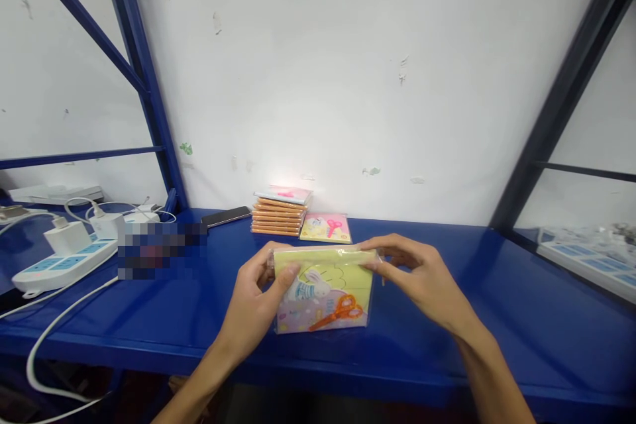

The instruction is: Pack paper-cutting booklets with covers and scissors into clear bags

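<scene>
A clear plastic packet (325,291) stands tilted over the front of the blue table. Inside it are a yellow and lilac paper booklet with a white rabbit picture and a pair of orange scissors (340,313). My left hand (261,288) grips the packet's left side, thumb on the front and fingers behind. My right hand (410,271) pinches the top right corner, where a clear flap runs along the upper edge. The fingertips behind the packet are hidden.
Behind the packet stands a stack of similar packets (279,215), with a single packet with pink scissors (325,228) beside it. A phone (226,216) lies left of the stack. At far left is a white power strip (67,265) with chargers and cables. Blue rack posts (144,79) flank the white wall.
</scene>
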`<state>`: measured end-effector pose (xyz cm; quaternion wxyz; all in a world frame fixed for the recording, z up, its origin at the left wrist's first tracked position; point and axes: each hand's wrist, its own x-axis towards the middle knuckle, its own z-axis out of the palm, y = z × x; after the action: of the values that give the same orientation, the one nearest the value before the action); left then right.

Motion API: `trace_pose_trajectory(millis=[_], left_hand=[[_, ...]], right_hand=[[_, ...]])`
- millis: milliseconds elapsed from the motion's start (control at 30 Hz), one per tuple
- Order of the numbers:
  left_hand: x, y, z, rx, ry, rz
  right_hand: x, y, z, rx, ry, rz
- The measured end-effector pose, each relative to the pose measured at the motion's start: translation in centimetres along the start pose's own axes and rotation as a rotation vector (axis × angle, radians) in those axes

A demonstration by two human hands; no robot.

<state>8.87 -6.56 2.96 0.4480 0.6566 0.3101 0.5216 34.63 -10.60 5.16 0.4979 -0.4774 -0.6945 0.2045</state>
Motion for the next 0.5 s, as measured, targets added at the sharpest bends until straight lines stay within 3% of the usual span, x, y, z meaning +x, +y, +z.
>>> trace_pose_trajectory(millis=[233, 500], left_hand=[[0.6, -1.7, -1.7, 0.189, -0.006, 0.207], [0.5, -0.9, -1.9, 0.304, -0.080, 0.287]], right_hand=[[0.1, 1.0, 0.2, 0.048, 0.043, -0.051], [-0.4, -0.2, 0.3, -0.123, 0.050, -0.109]])
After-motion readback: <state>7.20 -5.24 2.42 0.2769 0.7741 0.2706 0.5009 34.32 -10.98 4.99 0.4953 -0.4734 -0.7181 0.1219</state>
